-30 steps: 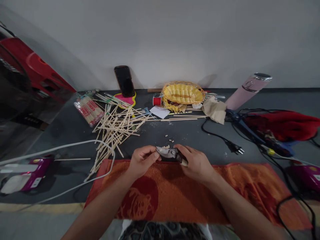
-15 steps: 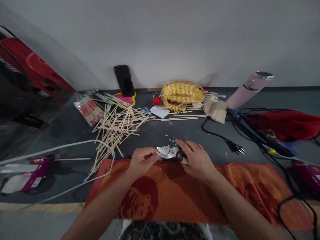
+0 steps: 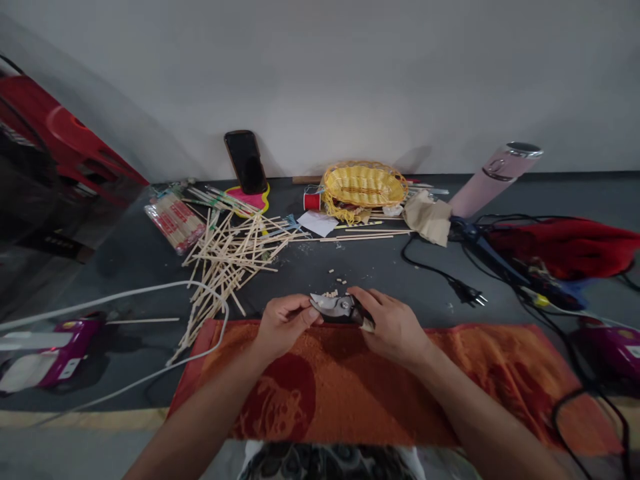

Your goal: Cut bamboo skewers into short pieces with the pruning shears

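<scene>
My right hand (image 3: pixel 395 325) is wrapped round the dark handles of the pruning shears (image 3: pixel 334 306), whose metal blades point left. At the blade tips my left hand (image 3: pixel 287 323) is closed in a pinch, thumb against fingers. Whatever it pinches is too small or hidden to make out. Just behind the blades lie several short cut pieces of wooden stick (image 3: pixel 331 294) on the dark tabletop. Both hands hover at the back edge of an orange towel (image 3: pixel 370 387).
Loose wooden sticks (image 3: pixel 235 250) form a pile at left, beside a packet of sticks (image 3: pixel 175 221). A propped phone (image 3: pixel 246 162), yellow basket (image 3: pixel 367 185) and pink tumbler (image 3: pixel 493 180) stand along the wall. A black plug (image 3: pixel 467 293) and cables lie at right; a white cable (image 3: pixel 125 292) crosses at left.
The shears' blades look closer together, and my right fingers have drawn in slightly. More short stick pieces show behind the blades. The whole view has shifted a little.
</scene>
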Demonstrator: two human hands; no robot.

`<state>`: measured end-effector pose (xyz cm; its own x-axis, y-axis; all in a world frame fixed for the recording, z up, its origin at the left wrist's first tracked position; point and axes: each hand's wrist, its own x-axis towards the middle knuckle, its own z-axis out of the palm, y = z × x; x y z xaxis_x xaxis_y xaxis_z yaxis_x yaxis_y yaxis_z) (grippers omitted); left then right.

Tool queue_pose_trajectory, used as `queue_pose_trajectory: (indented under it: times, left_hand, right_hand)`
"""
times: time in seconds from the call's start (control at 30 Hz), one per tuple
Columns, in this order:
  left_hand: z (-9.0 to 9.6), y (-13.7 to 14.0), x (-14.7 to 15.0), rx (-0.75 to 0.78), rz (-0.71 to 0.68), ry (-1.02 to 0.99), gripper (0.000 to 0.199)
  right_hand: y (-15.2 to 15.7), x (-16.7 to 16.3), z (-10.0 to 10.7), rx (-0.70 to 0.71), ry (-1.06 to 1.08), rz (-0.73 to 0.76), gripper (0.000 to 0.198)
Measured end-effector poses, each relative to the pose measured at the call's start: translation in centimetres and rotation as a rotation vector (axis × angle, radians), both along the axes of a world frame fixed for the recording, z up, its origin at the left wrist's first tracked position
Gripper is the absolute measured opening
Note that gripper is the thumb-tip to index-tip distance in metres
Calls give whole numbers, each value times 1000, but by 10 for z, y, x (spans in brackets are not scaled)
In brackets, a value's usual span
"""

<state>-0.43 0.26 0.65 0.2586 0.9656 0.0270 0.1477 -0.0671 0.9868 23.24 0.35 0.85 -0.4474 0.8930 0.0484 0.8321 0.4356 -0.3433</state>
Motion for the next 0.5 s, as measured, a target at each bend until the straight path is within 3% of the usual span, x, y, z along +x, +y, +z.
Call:
queue_pose_trajectory:
  times: [0.17, 0.5]
  left_hand:
    - [0, 1, 1, 33, 87, 11, 23]
    - [-2, 1, 1, 3, -13, 20, 26]
  right_hand:
    - [3, -1, -2, 9, 17, -13, 52]
    - [7, 1, -4, 8, 0, 10, 59]
